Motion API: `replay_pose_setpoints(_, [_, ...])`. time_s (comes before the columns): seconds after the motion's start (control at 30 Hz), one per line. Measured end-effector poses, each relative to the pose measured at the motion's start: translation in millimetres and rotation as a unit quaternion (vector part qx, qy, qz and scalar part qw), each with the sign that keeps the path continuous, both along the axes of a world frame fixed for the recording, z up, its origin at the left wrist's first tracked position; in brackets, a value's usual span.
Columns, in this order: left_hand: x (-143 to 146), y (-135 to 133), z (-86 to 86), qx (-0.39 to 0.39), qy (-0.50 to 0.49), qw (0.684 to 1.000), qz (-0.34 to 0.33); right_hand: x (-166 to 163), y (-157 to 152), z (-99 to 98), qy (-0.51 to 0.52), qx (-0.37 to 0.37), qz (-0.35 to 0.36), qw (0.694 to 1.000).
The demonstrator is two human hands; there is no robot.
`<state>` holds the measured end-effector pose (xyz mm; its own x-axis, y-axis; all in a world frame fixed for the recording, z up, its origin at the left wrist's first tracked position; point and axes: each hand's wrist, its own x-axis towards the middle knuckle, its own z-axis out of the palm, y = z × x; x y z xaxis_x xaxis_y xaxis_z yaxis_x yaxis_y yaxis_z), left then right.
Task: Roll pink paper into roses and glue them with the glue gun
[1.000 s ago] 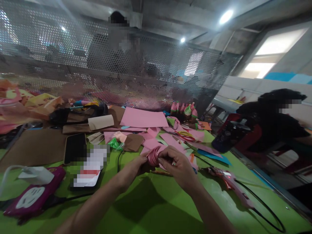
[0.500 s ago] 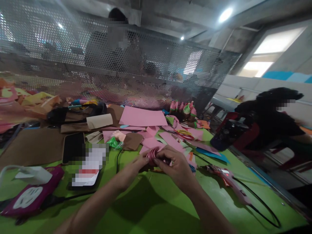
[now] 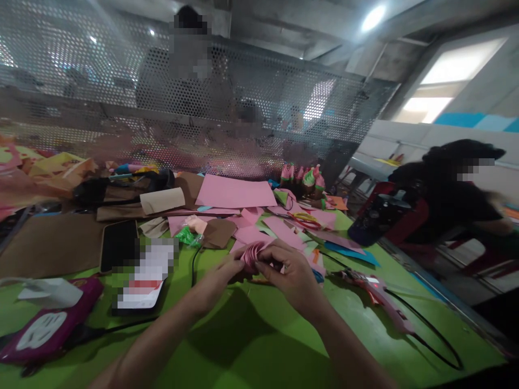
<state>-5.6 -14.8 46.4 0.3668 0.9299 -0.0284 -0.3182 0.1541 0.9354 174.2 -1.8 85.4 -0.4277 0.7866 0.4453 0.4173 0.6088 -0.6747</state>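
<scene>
Both my hands meet over the green table [image 3: 259,346] and pinch a small pink coiled paper strip [image 3: 253,255]. My left hand [image 3: 217,279] grips the coil from the left, fingers closed on it. My right hand [image 3: 290,275] closes over it from the right, thumb and fingers pressed to the coil. Loose pink paper pieces [image 3: 279,229] lie just beyond my hands.
A pink glue gun [image 3: 375,294] with a black cord lies at the right. A dark phone [image 3: 118,246], a magenta device [image 3: 48,327], brown paper [image 3: 48,243] and a pink sheet [image 3: 237,192] crowd the left and back. A perforated metal screen [image 3: 259,124] stands behind. A person sits at the right.
My hands stay together on the pink coil, fingers shifting slightly around it. The view has drifted a little; nothing else moved.
</scene>
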Motion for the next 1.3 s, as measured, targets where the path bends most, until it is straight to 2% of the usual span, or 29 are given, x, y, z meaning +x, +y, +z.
replay_pose_setpoints(0.2, [3, -2, 3.0, -0.006, -0.003, 1.000, 0.028, -1, -1, -2.2, -0.003, 0.008, 0.002, 1.000])
replay_pose_setpoints(0.4, [1, -3, 5.2, -0.003, 0.003, 1.000, 0.015, 0, -1, -1.5, -0.001, 0.003, -0.003, 1.000])
replay_pose_setpoints(0.7, [-5, -5, 7.1, 0.051, 0.070, 0.996, -0.006, 1, 1, -0.7, 0.023, -0.013, -0.002, 1.000])
replay_pose_setpoints(1.0, [-10, -3, 6.4, 0.055, 0.086, 0.995, 0.001, 2, 0, -0.8, 0.027, -0.016, -0.002, 1.000])
replay_pose_setpoints(1.17, [-9, -4, 12.2, 0.052, 0.081, 0.995, -0.037, 2, 1, -3.8, 0.024, -0.007, -0.006, 1.000])
replay_pose_setpoints(1.3, [-10, -5, 15.4, 0.073, 0.111, 0.991, -0.025, 2, 1, -6.6, 0.025, 0.002, -0.006, 1.000])
